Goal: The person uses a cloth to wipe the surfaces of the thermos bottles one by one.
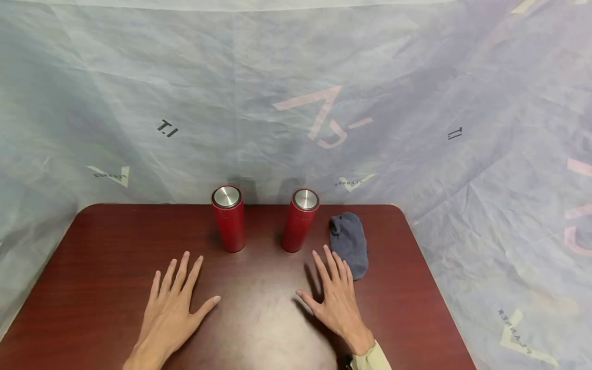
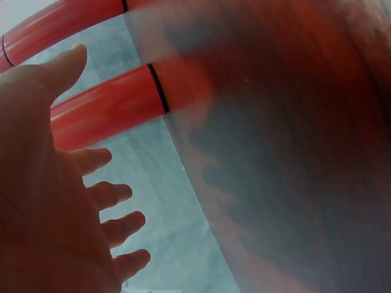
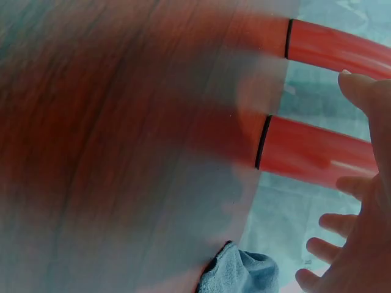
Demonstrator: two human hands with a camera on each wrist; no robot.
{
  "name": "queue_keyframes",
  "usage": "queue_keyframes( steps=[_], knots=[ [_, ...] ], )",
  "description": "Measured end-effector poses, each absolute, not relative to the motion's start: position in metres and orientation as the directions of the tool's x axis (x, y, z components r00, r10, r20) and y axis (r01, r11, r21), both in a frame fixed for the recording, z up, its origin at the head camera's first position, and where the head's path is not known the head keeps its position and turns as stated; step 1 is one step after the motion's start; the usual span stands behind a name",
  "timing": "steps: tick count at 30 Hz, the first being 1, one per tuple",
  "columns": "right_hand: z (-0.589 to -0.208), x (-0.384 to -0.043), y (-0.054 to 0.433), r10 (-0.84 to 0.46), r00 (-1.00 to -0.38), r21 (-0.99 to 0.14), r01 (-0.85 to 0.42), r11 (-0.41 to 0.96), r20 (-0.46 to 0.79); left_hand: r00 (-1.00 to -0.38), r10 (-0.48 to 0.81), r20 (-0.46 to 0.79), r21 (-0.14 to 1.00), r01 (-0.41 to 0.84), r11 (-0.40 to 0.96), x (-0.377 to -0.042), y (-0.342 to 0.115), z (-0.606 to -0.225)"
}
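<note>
Fingers spread and nearly straight, gripping nothing, my left hand (image 1: 172, 311) and right hand (image 1: 336, 306) hang over a reddish-brown table (image 1: 259, 334) in the lower half of the head view. Two red flasks, the left flask (image 1: 230, 223) and the right flask (image 1: 299, 226), stand apart near the middle of the frame, toward the table's back edge. A grey-blue cloth (image 1: 350, 244) lies right of centre; my right fingertips overlap it in the head view, while the right wrist view shows a gap between them.

The likeliest mishap, as I judge it, is a topple: both flasks look tall for their bases, and a stray thumb or a push high on the side could tip one. Their smooth, round walls could also slip through a loose grasp. A low sweep of my right fingers might drag or bunch the cloth.

Both flasks are upright, long axes vertical, their silver lids facing up; in the head view the left one slants toward the upper left, the right one toward the upper right. The cloth's long axis runs from its crumpled top down and slightly rightward.
</note>
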State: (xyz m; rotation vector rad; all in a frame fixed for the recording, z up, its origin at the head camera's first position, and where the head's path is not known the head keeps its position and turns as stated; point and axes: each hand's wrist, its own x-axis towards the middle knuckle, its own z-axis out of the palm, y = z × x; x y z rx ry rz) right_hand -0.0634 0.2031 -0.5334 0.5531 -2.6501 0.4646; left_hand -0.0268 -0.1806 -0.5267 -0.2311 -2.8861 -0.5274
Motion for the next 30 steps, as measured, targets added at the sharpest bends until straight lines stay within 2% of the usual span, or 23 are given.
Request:
queue_keyframes(
  steps=[6,14,21,25,30],
  knots=[
    [-0.533,-0.063,0.208,-0.299,-0.853,-0.24,-0.426,0.872,0.428,-0.965,0.126,0.232,0.331,0.2,0.922,-0.027,-0.168,-0.527],
    [-0.533,-0.065,0.223,-0.244,-0.863,-0.277,-0.39,0.878,0.443,-0.915,0.146,0.376,0.365,0.291,0.884,-0.026,-0.146,-0.529],
    [-0.529,-0.07,0.239,-0.211,-0.878,-0.313,-0.364,0.877,0.43,-0.917,0.194,0.349,0.396,0.332,0.856,-0.032,-0.128,-0.528],
    [-0.527,-0.075,0.248,-0.202,-0.884,-0.334,-0.358,0.872,0.421,-0.907,0.202,0.369,0.451,0.365,0.814,-0.041,-0.115,-0.527],
    [-0.521,-0.086,0.26,-0.22,-0.884,-0.337,-0.373,0.865,0.413,-0.935,0.18,0.307,0.552,0.329,0.766,-0.056,-0.096,-0.517]
  ],
)
